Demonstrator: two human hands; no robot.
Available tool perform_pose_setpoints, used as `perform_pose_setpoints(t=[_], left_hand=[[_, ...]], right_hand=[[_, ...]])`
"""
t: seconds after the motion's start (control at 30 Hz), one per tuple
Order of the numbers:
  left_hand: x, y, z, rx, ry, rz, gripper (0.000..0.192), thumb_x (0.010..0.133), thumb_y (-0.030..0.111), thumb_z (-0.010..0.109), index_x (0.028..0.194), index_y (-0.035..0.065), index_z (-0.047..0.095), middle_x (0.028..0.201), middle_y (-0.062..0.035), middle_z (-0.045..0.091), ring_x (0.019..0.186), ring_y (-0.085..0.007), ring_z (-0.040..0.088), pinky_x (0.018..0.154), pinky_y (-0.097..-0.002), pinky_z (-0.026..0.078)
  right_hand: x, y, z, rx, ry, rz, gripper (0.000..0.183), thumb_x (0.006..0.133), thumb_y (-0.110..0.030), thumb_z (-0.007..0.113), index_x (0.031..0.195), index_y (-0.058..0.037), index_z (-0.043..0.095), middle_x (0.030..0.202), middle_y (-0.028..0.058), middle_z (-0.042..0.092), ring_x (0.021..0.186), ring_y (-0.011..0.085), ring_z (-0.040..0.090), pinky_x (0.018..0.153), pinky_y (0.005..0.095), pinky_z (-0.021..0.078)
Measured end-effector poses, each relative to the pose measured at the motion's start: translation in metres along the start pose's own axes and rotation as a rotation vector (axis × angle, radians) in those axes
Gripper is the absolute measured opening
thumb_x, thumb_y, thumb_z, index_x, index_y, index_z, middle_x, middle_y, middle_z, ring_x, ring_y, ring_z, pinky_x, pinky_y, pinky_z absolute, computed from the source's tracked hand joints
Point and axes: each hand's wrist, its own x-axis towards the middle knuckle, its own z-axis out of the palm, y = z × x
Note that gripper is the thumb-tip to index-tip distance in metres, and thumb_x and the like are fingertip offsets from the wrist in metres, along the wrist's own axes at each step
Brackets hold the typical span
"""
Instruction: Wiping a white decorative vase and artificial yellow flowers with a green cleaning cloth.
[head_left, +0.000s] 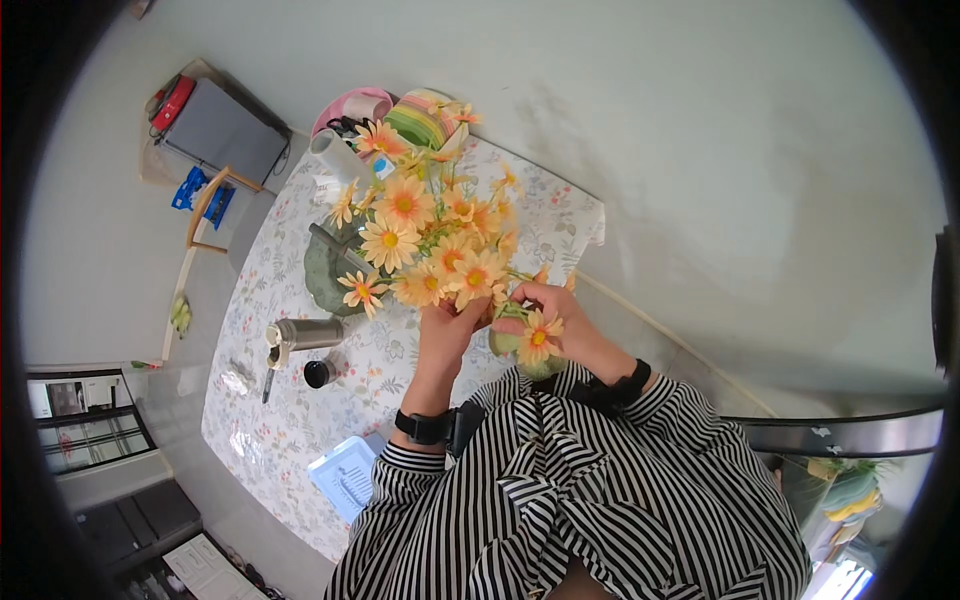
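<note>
A large bunch of peach-orange daisies (450, 240), artificial by their look, spreads above the near edge of the table. My left hand (448, 330) reaches in under the lowest blossoms and pinches there; its fingertips are partly hidden by petals. My right hand (564, 319) grips green flower stems beside it, thumb against them. One daisy (538, 337) hangs down over the right palm. Below it, close to my body, is a pale green rounded vessel (541, 367), partly covered by that hand and flower.
On the floral tablecloth (375, 390) are a steel thermos (307, 334), a black cup (318, 373), a light-blue plastic tray (343, 476), a green scalloped dish (322, 281) with a knife (341, 247), a white roll (337, 154) and a pink basin (341, 105). A wall (675, 187) rises beyond.
</note>
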Motion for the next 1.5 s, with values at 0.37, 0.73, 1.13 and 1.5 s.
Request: perform_pose_setpoints(t=[0.37, 0.73, 1.13, 1.5], left_hand=[[0.003, -0.01, -0.005, -0.063, -0.03, 0.032, 0.025, 0.089, 0.009, 0.06, 0.112, -0.0008, 0.056, 0.098, -0.0073, 0.065, 0.087, -0.0146, 0.065, 0.075, -0.0308, 0.056], [-0.002, -0.01, 0.003, -0.121, -0.011, -0.057, 0.027, 0.092, 0.006, 0.052, 0.118, 0.0008, 0.053, 0.104, -0.0081, 0.063, 0.089, -0.0172, 0.063, 0.078, -0.0305, 0.052], [-0.004, -0.011, 0.003, -0.358, 0.034, -0.089, 0.023, 0.092, 0.004, 0.05, 0.114, -0.0011, 0.053, 0.103, -0.0066, 0.06, 0.089, -0.0146, 0.059, 0.078, -0.0289, 0.049], [-0.004, -0.013, -0.005, 0.011, -0.05, -0.001, 0.028, 0.091, 0.006, 0.056, 0.117, -0.0017, 0.055, 0.106, -0.0112, 0.065, 0.097, -0.0197, 0.064, 0.084, -0.0326, 0.054]], right_hand=[[0.008, 0.047, -0.001, -0.22, 0.157, 0.039, 0.03, 0.073, -0.023, 0.078, 0.087, -0.0013, 0.063, 0.074, 0.0067, 0.063, 0.066, 0.0155, 0.057, 0.063, 0.0274, 0.0469], [0.007, 0.021, 0.004, -0.234, 0.08, 0.04, 0.042, 0.075, -0.035, 0.078, 0.07, 0.0008, 0.056, 0.06, 0.0038, 0.052, 0.056, 0.01, 0.047, 0.051, 0.0273, 0.0388], [0.012, 0.04, 0.002, -0.416, 0.039, 0.117, 0.052, 0.071, -0.047, 0.077, 0.07, 0.0017, 0.058, 0.063, 0.0106, 0.058, 0.058, 0.0189, 0.055, 0.056, 0.0321, 0.0443], [-0.001, 0.019, -0.004, -0.06, 0.058, -0.188, 0.029, 0.075, -0.019, 0.077, 0.09, -0.0011, 0.061, 0.079, 0.0066, 0.061, 0.074, 0.0146, 0.058, 0.067, 0.0291, 0.0475]])
